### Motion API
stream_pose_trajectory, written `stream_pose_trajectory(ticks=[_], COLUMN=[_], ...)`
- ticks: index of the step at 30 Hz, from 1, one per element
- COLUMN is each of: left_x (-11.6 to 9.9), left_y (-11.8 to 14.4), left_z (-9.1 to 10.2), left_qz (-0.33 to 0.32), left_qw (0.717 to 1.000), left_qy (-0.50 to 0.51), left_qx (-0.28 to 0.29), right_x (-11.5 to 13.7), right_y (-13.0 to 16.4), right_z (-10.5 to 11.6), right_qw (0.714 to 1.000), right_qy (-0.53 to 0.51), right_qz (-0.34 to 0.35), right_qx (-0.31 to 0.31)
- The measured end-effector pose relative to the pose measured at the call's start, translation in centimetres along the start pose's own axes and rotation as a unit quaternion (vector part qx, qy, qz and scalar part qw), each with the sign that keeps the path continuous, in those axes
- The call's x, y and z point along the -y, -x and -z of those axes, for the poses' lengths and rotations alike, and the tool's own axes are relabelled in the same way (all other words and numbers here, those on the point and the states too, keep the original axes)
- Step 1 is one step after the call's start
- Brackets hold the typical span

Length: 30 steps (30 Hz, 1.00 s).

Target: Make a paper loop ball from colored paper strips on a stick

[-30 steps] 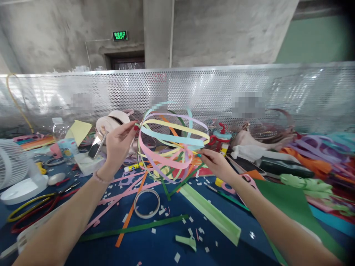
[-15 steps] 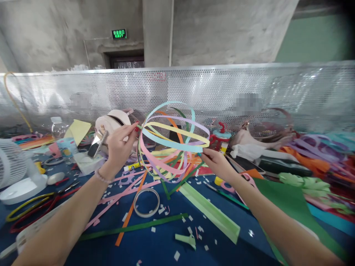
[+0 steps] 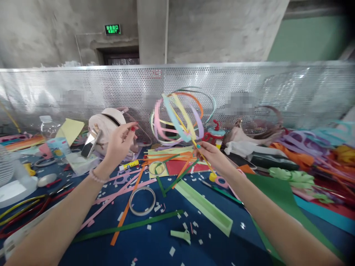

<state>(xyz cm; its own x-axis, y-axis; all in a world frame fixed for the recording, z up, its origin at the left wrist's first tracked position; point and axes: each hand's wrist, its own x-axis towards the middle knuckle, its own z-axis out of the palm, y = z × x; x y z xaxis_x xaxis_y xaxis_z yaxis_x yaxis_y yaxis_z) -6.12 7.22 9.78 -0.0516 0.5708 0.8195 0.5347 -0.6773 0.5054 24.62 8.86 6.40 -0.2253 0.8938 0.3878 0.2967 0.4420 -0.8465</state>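
A round lantern-like ball of coloured paper strips, in pink, blue, yellow, purple and orange, is held up above the table. My right hand pinches it at its lower end, where a thin yellow strip runs down past the fingers. Apart from the ball, to its left, my left hand is raised with its fingers loosely curled and nothing visible in them. Below lie a roll of tape, a folded light green paper strip and a yellow glue stick.
Red- and yellow-handled scissors and a white fan stand at the left. A phone leans against a pale bag. Dark green paper and heaped strips lie at the right. A perforated metal screen runs behind.
My left hand has let go of the paper ball. The ball has turned from lying sideways between both hands to standing above my right hand, its strips now swung upward.
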Motion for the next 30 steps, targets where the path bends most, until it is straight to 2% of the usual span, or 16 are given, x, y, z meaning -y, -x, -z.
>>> stream_pose_trajectory(ticks=[5, 13, 19, 30], left_x=[-0.1, -0.1, -0.8, -1.7], left_y=[0.5, 1.7, 2.3, 3.0], left_z=[-0.9, -2.4, -3.3, -3.8], left_qz=[0.036, 0.043, 0.032, 0.029], left_qw=[0.996, 0.978, 0.967, 0.946], left_qy=[-0.001, -0.018, -0.032, -0.075], left_qx=[0.082, 0.202, 0.251, 0.315], right_x=[-0.1, 0.9, 1.6, 0.6], right_y=[0.1, 0.7, 1.1, 0.7], right_z=[-0.4, -1.4, -2.0, -2.8], right_qw=[0.996, 0.990, 0.987, 0.974], right_qy=[-0.069, -0.111, -0.138, -0.214], right_qz=[-0.037, -0.065, -0.070, -0.077], right_qx=[0.033, 0.049, 0.038, 0.008])
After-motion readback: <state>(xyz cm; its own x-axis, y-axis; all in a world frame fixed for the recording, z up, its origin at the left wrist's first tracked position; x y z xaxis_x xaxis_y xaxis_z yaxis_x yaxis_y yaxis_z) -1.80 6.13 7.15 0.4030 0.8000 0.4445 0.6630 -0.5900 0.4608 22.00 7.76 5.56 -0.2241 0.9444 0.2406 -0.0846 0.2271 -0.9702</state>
